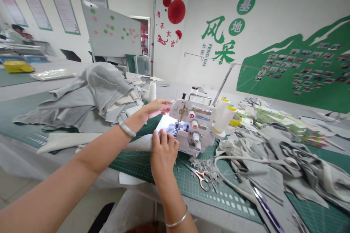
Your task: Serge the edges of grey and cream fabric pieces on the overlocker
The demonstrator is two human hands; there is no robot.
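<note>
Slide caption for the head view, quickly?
Right hand presses pale fabric at a white overlock machine, left hand beside it, on a green cutting mat.

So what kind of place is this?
Probably a sewing workshop: there's a white overlock sewing machine, a big heap of soft grey cloth, and gold-handled steel scissors on a green gridded cutting mat.

Bright, even room light, white glare by the serger [191, 123], wide-angle bending at the edges.

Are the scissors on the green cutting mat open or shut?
Shut: the scissors lie on the green cutting mat with their blades closed together into one narrow point.
</note>
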